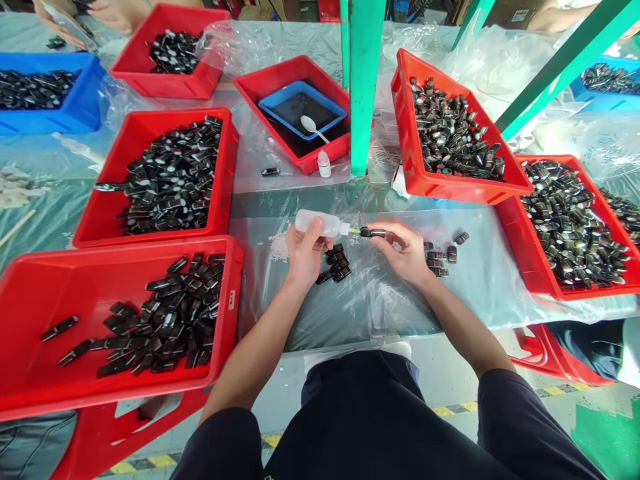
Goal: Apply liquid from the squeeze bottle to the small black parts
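A translucent white squeeze bottle (316, 223) lies sideways in my left hand (306, 253), its thin yellowish nozzle pointing right. The nozzle tip meets the end of a small black part (373, 232), pinched between the fingers of my right hand (404, 251). Below the bottle, several black parts (340, 263) rest in a group on the plastic-covered table (370, 293). To the right of my right hand lie several more black parts (438, 255). Small white bits (279, 247) are scattered left of my left hand.
Red bins (230, 293) of black parts stand at the left, with others (463, 187) at the right. Behind my hands are a green post (364, 87), a small dropper bottle (324, 165) and a blue tray (270, 100) holding a white spoon (309, 124). Another person's hands show at upper left.
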`<state>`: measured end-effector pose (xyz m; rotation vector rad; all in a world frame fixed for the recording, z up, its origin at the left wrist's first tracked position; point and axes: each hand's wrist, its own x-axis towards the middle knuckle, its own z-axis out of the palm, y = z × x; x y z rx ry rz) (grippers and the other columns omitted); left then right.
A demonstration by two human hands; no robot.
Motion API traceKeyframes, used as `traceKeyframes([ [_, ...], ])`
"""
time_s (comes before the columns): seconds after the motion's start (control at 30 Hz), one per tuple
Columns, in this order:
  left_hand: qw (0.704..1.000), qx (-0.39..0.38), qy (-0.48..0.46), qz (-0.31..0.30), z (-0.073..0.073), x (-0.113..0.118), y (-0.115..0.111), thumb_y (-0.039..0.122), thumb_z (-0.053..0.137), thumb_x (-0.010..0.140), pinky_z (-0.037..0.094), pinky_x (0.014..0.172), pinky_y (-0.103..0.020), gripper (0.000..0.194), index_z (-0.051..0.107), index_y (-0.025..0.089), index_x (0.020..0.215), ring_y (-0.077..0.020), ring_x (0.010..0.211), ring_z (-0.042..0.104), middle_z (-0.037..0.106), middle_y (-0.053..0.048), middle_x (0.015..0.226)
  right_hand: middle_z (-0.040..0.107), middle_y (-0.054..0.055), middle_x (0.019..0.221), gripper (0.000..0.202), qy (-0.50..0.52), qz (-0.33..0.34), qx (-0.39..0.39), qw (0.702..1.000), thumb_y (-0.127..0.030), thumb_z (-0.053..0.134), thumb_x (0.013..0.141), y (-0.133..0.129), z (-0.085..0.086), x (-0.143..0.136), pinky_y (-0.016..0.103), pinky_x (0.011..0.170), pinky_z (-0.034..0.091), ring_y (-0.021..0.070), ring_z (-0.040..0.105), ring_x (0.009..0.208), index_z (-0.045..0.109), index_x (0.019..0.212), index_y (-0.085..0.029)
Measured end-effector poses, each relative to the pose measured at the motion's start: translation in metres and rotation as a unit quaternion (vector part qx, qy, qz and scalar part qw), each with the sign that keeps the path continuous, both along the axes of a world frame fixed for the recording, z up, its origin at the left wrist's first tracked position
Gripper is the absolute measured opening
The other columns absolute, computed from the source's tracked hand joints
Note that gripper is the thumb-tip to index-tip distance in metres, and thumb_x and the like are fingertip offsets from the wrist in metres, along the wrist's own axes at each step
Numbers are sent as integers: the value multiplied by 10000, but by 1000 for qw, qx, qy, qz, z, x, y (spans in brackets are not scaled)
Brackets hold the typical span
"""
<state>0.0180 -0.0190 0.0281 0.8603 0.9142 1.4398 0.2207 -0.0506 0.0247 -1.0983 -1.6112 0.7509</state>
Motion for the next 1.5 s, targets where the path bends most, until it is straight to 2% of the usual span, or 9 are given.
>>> traceKeyframes([
  [0.2, 1000, 9, 7, -10, -1, -3, 1, 625, 890, 715, 352, 459, -248, 484, 750, 166, 782, -98, 473, 495, 592, 0, 565, 778, 62, 1038, 272, -1, -5, 7, 1000, -453, 685, 1001, 0, 0, 0, 283, 615, 529, 157, 660, 794, 801, 1145, -254],
  [0.4, 1000, 18, -2, 10, 0, 1, -1, 628, 891, 718, 363, 468, -237, 490, 754, 167, 813, -96, 482, 518, 597, 11, 570, 746, 30, 956, 264, 33, -23, -9, 999, -434, 733, 968, -1, -5, -5, 271, 585, 484, 121, 596, 688, 786, 1144, -245],
  [0.77, 1000, 10, -4, 16, 0, 3, -2, 635, 905, 696, 379, 468, -237, 511, 726, 163, 773, -94, 477, 514, 585, 15, 548, 736, 20, 916, 287, 29, -39, -33, 998, -461, 750, 944, -1, -7, -6, 279, 597, 486, 121, 565, 672, 791, 1134, -250],
  [1.03, 1000, 12, 15, 11, 1, 0, 0, 660, 898, 681, 360, 465, -249, 536, 709, 165, 757, -94, 472, 503, 597, 8, 562, 764, 31, 940, 249, 26, -35, -17, 999, -421, 755, 937, 0, -7, -5, 273, 582, 481, 127, 600, 691, 803, 1105, -244],
  [1.27, 1000, 20, 23, 3, -2, -3, 3, 651, 900, 693, 352, 469, -261, 530, 685, 171, 758, -100, 462, 504, 586, 11, 556, 788, 35, 981, 223, -15, -38, -4, 999, -402, 743, 945, 2, -8, -1, 263, 570, 488, 121, 606, 676, 808, 1100, -255],
  [1.4, 1000, 15, 18, -12, -5, -3, 6, 662, 893, 691, 366, 467, -262, 531, 698, 173, 768, -104, 465, 514, 594, 12, 559, 783, 34, 965, 251, -15, -42, -3, 999, -422, 755, 939, 4, -13, -1, 266, 577, 491, 126, 612, 680, 800, 1117, -252],
  [1.5, 1000, 2, 8, -11, -6, -5, 12, 662, 869, 716, 360, 464, -266, 520, 690, 175, 762, -106, 468, 514, 589, 13, 553, 792, 42, 1056, 293, -4, -54, -14, 998, -433, 772, 916, 8, -18, 1, 268, 577, 484, 127, 619, 696, 788, 1146, -253],
])
